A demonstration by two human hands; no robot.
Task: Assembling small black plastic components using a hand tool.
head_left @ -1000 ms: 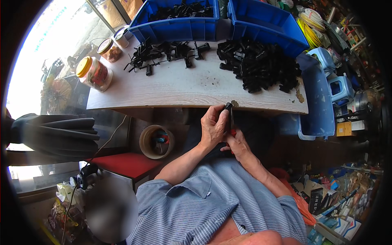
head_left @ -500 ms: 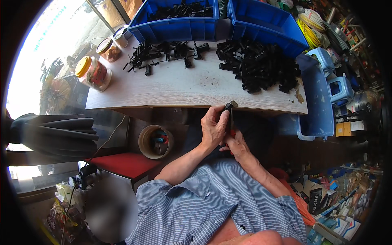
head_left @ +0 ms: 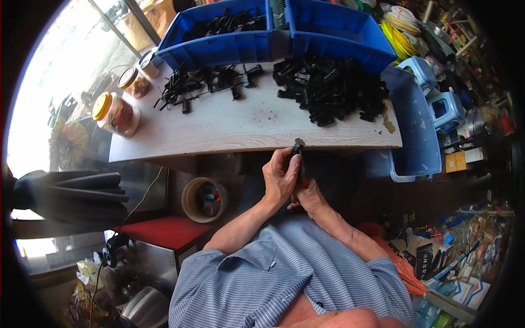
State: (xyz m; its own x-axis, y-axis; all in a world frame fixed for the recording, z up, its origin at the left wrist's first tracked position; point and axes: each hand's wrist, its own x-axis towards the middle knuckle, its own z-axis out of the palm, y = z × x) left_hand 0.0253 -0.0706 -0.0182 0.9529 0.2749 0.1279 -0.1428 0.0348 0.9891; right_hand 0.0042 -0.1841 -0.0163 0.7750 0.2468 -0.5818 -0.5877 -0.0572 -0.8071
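Note:
At the table's near edge, my left hand [head_left: 281,177] pinches a small black plastic part [head_left: 297,148] between thumb and fingers. Just below and to its right, my right hand [head_left: 310,198] is closed round a red-handled tool, which looks like pliers [head_left: 305,182]. The tool's dark jaws reach up toward the black part, mostly hidden behind my left thumb. Beyond my hands, a large heap of similar black parts [head_left: 333,90] lies on the right of the white table [head_left: 240,128]. Looser black pieces with thin stems [head_left: 183,87] are spread on its left.
Two blue bins stand at the back; the left bin [head_left: 213,52] holds black parts, beside the right bin [head_left: 339,41]. Jars [head_left: 117,115] stand at the table's left end. A bucket [head_left: 204,201] is below left; a light-blue tub [head_left: 413,126] sits right.
The table and bins sit slightly further left in view. Less of the red handles shows under my right hand. My left hand keeps its pinch on the black part.

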